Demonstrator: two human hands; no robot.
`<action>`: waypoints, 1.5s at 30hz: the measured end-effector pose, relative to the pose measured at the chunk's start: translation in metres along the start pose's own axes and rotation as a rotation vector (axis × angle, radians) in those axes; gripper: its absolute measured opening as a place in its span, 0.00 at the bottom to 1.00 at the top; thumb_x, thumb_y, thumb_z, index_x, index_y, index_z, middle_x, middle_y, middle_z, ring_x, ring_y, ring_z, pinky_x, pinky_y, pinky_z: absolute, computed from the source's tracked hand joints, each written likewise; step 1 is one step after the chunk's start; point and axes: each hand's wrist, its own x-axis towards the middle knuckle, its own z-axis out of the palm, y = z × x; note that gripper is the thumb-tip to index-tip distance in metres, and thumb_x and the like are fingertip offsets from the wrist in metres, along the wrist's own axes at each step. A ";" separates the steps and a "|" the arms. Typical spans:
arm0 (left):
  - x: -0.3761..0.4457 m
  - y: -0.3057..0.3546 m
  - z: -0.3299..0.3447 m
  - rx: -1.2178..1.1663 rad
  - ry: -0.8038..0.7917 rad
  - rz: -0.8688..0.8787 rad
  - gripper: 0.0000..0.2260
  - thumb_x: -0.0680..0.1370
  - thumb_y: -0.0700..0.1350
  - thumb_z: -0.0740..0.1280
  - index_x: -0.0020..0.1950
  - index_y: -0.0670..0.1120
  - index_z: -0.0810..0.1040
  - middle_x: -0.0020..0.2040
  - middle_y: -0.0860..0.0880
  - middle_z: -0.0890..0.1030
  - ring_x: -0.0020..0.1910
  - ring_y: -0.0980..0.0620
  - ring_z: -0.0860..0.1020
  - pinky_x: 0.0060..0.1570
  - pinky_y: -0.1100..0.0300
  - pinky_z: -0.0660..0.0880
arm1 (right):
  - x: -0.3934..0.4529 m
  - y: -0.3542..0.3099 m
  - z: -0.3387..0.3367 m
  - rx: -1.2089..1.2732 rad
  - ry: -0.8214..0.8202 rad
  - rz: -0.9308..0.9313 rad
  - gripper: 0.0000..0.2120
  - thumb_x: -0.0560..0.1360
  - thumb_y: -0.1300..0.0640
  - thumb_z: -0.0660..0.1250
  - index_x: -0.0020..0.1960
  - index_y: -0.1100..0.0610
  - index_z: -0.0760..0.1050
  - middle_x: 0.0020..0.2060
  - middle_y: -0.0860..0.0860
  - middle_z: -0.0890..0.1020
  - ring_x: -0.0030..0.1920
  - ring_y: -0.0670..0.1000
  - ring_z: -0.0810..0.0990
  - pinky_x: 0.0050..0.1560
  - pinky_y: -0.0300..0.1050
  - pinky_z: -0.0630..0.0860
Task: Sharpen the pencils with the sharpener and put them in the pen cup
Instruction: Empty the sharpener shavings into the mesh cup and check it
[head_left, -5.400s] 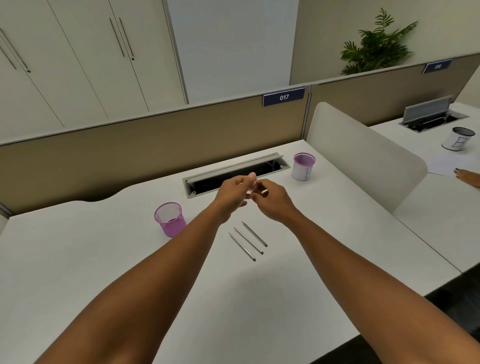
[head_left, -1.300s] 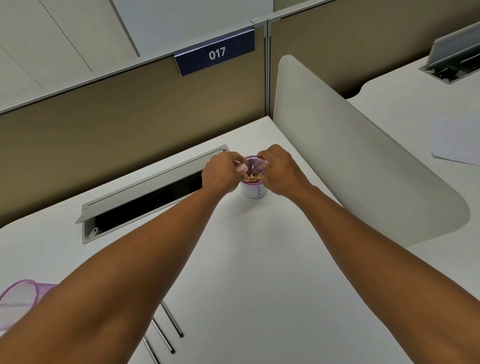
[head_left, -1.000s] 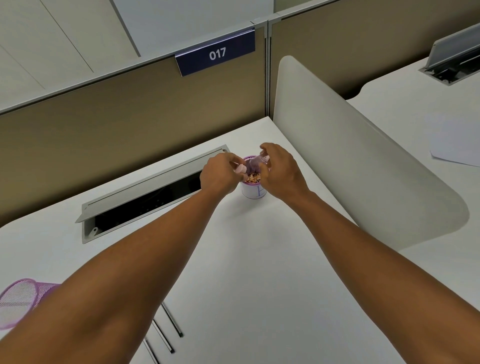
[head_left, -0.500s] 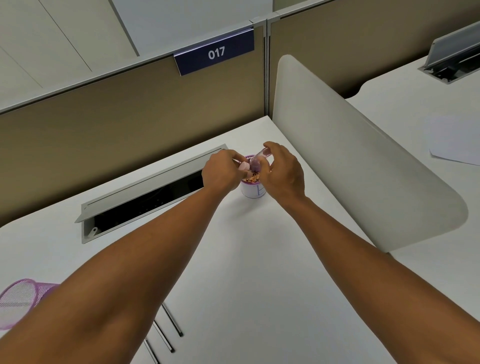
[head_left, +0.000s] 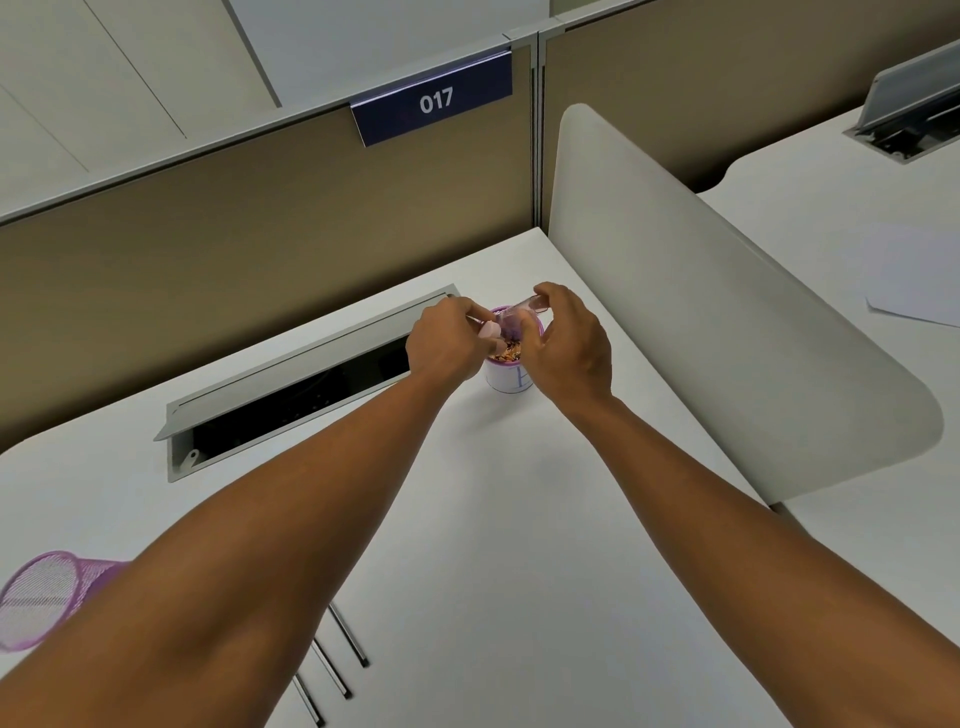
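Observation:
My left hand (head_left: 447, 343) pinches a small pink sharpener piece (head_left: 489, 330) over a small white cup (head_left: 511, 382) with a purple rim and pencil shavings inside. My right hand (head_left: 569, 348) grips a clear purple sharpener cover (head_left: 517, 317), tilted above the same cup. Both hands nearly touch. Three pencils (head_left: 347, 642) lie side by side on the desk near the bottom edge, partly hidden by my left forearm. The purple mesh pen cup (head_left: 39, 597) stands at the lower left, far from both hands.
An open cable tray (head_left: 291, 400) is set into the white desk (head_left: 519, 519) left of the white cup. A beige partition with a "017" sign (head_left: 434, 101) runs behind. A white curved divider (head_left: 701, 291) stands at the right, with a neighbouring desk beyond.
Since the earliest frame both hands moved from above the pencils to the white cup. In the last second my right hand has lifted and tilted the clear cover over the cup.

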 end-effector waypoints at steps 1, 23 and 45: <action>-0.001 0.000 -0.001 0.003 -0.001 0.002 0.18 0.67 0.54 0.79 0.54 0.52 0.83 0.47 0.53 0.84 0.45 0.54 0.81 0.34 0.63 0.72 | 0.000 0.000 0.000 -0.011 -0.027 0.011 0.18 0.77 0.51 0.66 0.64 0.56 0.72 0.58 0.52 0.80 0.54 0.53 0.80 0.50 0.41 0.75; -0.001 -0.011 0.001 -0.127 0.033 0.030 0.14 0.67 0.50 0.79 0.47 0.56 0.79 0.47 0.56 0.83 0.45 0.57 0.80 0.44 0.56 0.80 | 0.003 -0.004 -0.009 -0.056 -0.010 0.127 0.17 0.75 0.49 0.68 0.60 0.56 0.73 0.54 0.52 0.82 0.51 0.53 0.81 0.44 0.39 0.71; -0.030 -0.018 -0.031 -0.566 0.014 -0.108 0.15 0.72 0.47 0.76 0.56 0.48 0.80 0.47 0.50 0.84 0.45 0.53 0.83 0.46 0.56 0.81 | -0.022 -0.022 -0.023 0.569 -0.128 0.528 0.16 0.71 0.62 0.70 0.58 0.51 0.75 0.55 0.49 0.79 0.56 0.51 0.78 0.36 0.31 0.73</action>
